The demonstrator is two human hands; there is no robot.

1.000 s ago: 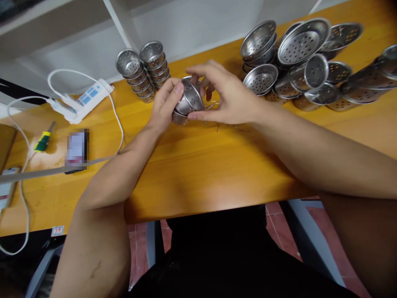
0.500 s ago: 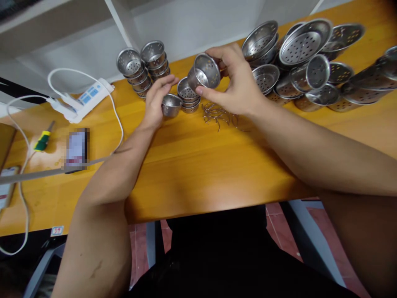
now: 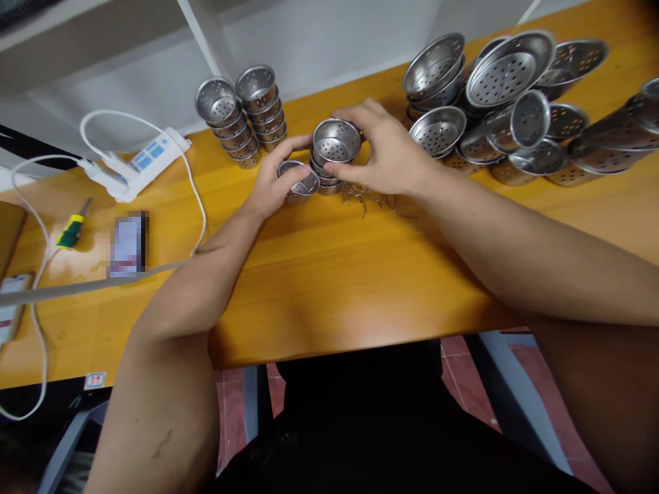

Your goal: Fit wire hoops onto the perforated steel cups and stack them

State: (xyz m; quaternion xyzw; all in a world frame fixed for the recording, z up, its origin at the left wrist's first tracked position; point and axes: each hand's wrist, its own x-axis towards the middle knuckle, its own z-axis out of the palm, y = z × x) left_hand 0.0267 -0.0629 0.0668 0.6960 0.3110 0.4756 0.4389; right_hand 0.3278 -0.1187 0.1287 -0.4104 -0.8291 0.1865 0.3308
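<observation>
Stacking, seemingly: perf. cup point(image 3: 337, 144) at upper centre of frame, on/over short stack point(image 3: 329, 187); R hand point(image 3: 384, 147) gripping it, thumb near side, fingers far side; next move prob. calls for seating it level & letting go; L hand point(image 3: 274, 180) curves round 2nd cup point(image 3: 307, 186), thumb over rim, can't tell if gripping; forearms point(image 3: 226, 230) angle inward, up-frame.

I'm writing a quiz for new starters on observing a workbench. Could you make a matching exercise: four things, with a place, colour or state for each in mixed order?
1. Right hand
2. Screwdriver
3. Power strip
4. Wires

A. White
B. In a loose tangle
C. At a metal cup
D. Green and yellow handle

Pairs: 1-C, 2-D, 3-A, 4-B
</observation>
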